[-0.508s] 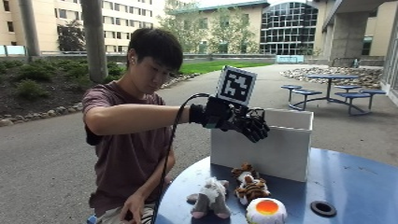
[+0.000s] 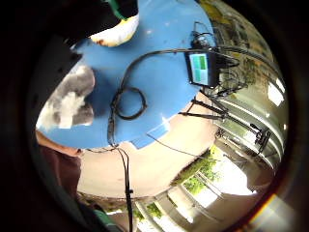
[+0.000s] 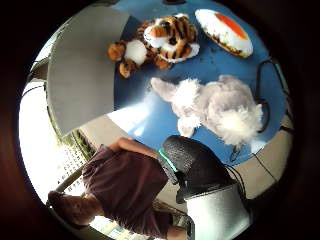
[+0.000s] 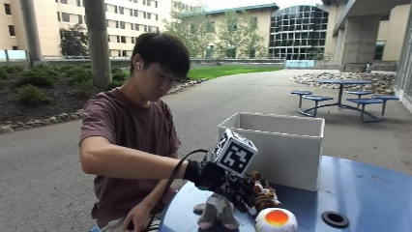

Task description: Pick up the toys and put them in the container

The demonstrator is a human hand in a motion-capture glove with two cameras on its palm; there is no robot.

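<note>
In the outside view my gloved right hand hangs low over the blue table, fingers pointing down at a grey-and-white plush animal and holding nothing. Beside it lie a striped tiger plush and a white egg-shaped toy with an orange centre. The white open-topped container stands just behind them. The thumb side palm view shows the grey plush, tiger, egg toy and container wall. The little finger side view catches the grey plush and egg toy.
A round black-rimmed hole sits in the table to the right of the toys. A looped black cable and a small device with a lit screen lie on the table. The person's bare hand stays below the table edge.
My hand has come down from above the container's rim to just over the grey plush at the table's near edge. The toys have not moved.
</note>
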